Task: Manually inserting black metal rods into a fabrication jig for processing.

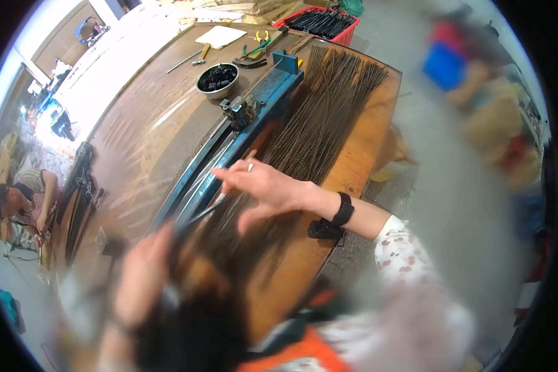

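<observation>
My right hand (266,186), with a ring and a black wristband, reaches over a long blue metal jig (229,158). Its thumb is spread from the fingers, and nothing shows between them. Under its fingertips runs a thin light metal rod (206,212); whether they touch it I cannot tell. My left hand (144,270) is smeared by motion near the jig's close end, its fingers unclear. Right of the jig lies a thick bundle of long, thin, dark ribbed rods (319,118), partly hidden by my right hand. A small metal clamp block (240,113) sits on the jig.
A metal bowl of black pieces (217,80) stands beyond the clamp. Pliers (261,37), a hammer (201,54) and paper (222,36) lie behind it. A red basket of black parts (322,25) is at the far end. Another person (28,198) works at the left, beside black strips (80,192).
</observation>
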Available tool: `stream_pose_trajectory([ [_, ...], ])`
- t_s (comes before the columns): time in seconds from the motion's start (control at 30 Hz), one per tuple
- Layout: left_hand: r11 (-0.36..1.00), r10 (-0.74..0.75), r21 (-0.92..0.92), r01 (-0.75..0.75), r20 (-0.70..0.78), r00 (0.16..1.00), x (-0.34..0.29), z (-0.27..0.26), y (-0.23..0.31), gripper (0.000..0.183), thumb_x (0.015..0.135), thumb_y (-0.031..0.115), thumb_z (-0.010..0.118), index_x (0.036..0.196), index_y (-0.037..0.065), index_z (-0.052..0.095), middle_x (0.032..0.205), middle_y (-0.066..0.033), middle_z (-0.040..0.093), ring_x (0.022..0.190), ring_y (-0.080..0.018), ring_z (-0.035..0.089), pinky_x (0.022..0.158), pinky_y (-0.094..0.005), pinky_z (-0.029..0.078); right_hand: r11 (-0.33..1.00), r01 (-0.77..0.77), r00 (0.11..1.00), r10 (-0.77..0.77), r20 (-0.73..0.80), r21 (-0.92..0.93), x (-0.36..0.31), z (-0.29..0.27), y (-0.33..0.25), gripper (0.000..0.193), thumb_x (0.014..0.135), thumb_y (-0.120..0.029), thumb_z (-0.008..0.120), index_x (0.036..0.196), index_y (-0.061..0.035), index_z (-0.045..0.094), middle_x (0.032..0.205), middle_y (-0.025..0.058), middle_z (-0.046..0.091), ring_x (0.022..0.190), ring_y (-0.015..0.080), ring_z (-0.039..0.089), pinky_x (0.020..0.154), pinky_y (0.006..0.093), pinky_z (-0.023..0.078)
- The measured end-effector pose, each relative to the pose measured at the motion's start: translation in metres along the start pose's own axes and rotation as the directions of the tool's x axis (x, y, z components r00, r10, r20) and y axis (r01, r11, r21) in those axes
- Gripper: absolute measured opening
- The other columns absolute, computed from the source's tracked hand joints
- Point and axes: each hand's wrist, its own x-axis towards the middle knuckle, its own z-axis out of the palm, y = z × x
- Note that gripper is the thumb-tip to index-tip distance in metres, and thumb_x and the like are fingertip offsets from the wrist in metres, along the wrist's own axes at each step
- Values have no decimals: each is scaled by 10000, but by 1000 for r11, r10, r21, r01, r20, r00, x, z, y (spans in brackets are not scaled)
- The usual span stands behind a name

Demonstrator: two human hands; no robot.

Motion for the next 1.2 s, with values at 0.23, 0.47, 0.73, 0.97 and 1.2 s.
stream_pose_trajectory([
  [0.23, 990, -111, 84, 109, 17, 994, -23, -14, 1, 351, 891, 20, 518, 1226, 83, 605, 832, -167, 618, 791, -358, 629, 686, -446, 512, 999, -48, 979, 44, -199, -14, 5, 47, -1, 101, 835, -161, 741, 906, -94, 717, 705, 35, 592, 762, 238, 546, 728, 352, 438],
  [0.47, 954, -210, 177, 241, -180, 961, -59, -39, -9, 413, 812, -49, 567, 1200, 68, 649, 796, -135, 604, 744, -318, 608, 656, -430, 489, 971, -87, 984, 48, -172, -223, 13, 30, 10, 345, 797, -167, 756, 1138, -134, 710, 733, 5, 633, 653, 209, 569, 688, 333, 433],
  [0.73, 946, -221, 176, 272, -262, 939, -84, -36, -2, 514, 763, -82, 568, 1248, 77, 632, 767, -132, 529, 753, -309, 563, 658, -424, 462, 990, 27, 987, -48, -152, -138, 31, 66, -13, 339, 822, -208, 760, 1154, -152, 720, 601, 37, 503, 537, 182, 551, 476, 338, 428],
  [0.97, 918, -190, 207, 337, -518, 834, -139, -37, -41, 253, 864, -25, 597, 1107, 38, 622, 902, -171, 645, 858, -348, 644, 736, -416, 511, 970, 5, 992, -35, -119, -243, 35, 70, -4, 301, 859, -65, 698, 1157, -108, 705, 735, 53, 636, 649, 221, 607, 610, 341, 501],
  [1.2, 874, -301, 88, 479, -676, 673, -178, -72, -60, 178, 932, 77, 634, 1071, -32, 655, 940, -236, 671, 839, -385, 652, 752, -400, 513, 934, -342, 927, 316, 204, 107, 79, 127, -24, 158, 929, -131, 662, 1031, -20, 709, 913, 92, 738, 834, 178, 701, 744, 301, 541],
])
